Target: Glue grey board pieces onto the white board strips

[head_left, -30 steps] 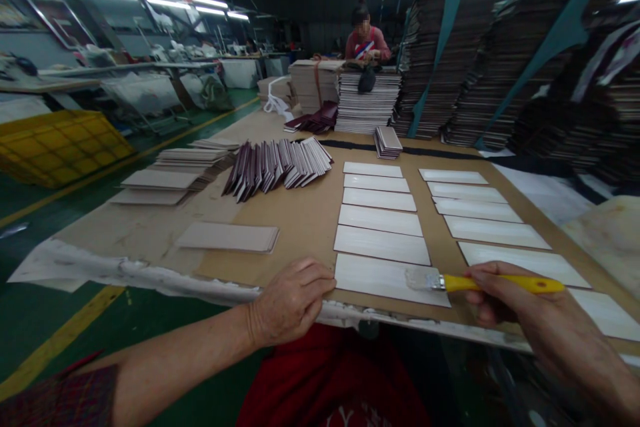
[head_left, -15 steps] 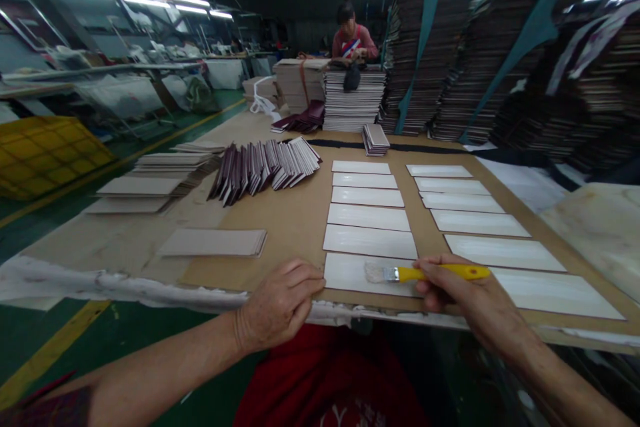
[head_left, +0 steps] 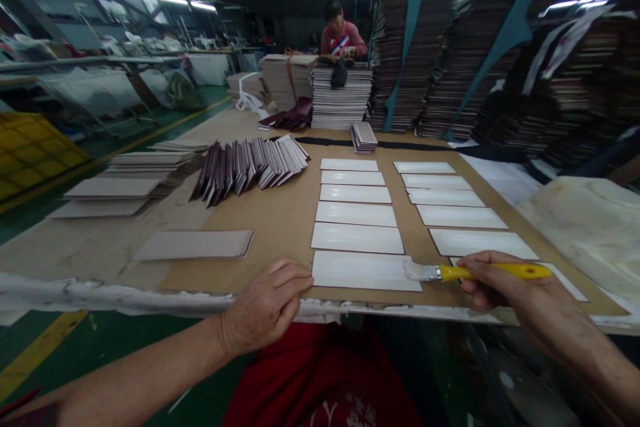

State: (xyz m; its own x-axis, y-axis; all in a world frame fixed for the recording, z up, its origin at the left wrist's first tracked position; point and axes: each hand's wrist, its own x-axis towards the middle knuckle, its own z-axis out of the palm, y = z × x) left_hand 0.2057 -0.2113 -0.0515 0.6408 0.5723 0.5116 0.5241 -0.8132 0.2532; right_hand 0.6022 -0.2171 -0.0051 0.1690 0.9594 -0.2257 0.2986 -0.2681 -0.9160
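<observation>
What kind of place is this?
Probably a factory floor for packaging or print finishing: tall stacks of flat sheets, rows of white panels on a cardboard-covered table, and the right hand holding a yellow-handled brush by them.

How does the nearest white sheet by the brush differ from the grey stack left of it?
The white sheet lies single and looks glossy and streaked; the grey stack is several boards piled, matt. The brush has its bristles at the white sheet's right edge; nothing touches the grey stack. Both are long rectangles lying flat.
</observation>
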